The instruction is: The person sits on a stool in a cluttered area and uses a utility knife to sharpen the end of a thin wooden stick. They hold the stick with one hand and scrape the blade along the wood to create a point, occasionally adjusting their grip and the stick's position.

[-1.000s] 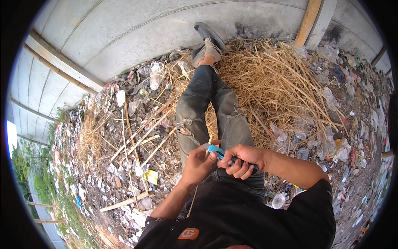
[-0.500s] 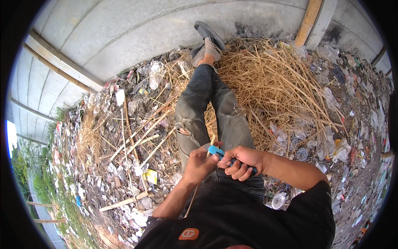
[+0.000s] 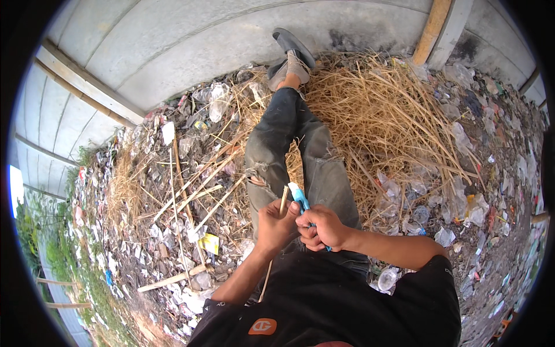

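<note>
In front of my lap, my left hand (image 3: 274, 226) is closed around a thin pale bamboo stick (image 3: 284, 199). The stick's upper end pokes out above the thumb, and a thin lower length (image 3: 266, 281) shows below the wrist, against my black shirt. My right hand (image 3: 325, 225) grips a blue cutter (image 3: 299, 198) with a pale tip. That tip points away from me, just right of the stick's upper end. Both hands are close together, and the fingers hide much of the cutter's handle and the stick's middle.
My legs (image 3: 278, 136) stretch forward, crossed at the ankles near a grey concrete wall (image 3: 231, 43). Dry straw-like shavings (image 3: 376, 115) are heaped to their right. Several split sticks (image 3: 176, 283) lie left among plastic litter. A bamboo pole (image 3: 430, 32) leans on the wall.
The cutter has turned from lying slantwise across the stick to pointing away from me beside it. My right hand has shifted slightly left and down, with its elbow lower.
</note>
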### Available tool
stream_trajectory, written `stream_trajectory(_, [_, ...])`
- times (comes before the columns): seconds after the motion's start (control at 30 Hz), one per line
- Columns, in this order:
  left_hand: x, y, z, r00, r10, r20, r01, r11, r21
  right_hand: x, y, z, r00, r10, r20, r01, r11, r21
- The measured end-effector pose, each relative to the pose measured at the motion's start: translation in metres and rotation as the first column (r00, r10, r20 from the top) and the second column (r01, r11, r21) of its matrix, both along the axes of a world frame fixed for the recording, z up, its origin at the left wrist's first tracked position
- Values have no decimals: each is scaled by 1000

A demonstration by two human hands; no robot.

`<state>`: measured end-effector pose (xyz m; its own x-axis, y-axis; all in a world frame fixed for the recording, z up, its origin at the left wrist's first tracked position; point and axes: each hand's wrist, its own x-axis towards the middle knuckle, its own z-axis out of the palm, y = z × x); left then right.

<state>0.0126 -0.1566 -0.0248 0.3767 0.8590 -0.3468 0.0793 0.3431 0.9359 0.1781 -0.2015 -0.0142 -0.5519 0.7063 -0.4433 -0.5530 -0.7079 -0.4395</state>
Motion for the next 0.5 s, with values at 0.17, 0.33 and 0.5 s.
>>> stream_trajectory(0.17, [-12, 2, 1, 996, -68, 61, 67, 998, 16, 14, 13, 2, 959, 284, -18, -284, 959, 0])
stream_trajectory(0.33, [-16, 0, 9, 952, -134, 274, 174, 977, -125, 33, 16, 2, 868, 409, -281, -455, 883, -119])
stream_trajectory(0.5, [-19, 2, 16, 945, -211, 250, 246, 962, -117, 40, 14, 7, 847, 433, -309, -487, 865, -122])
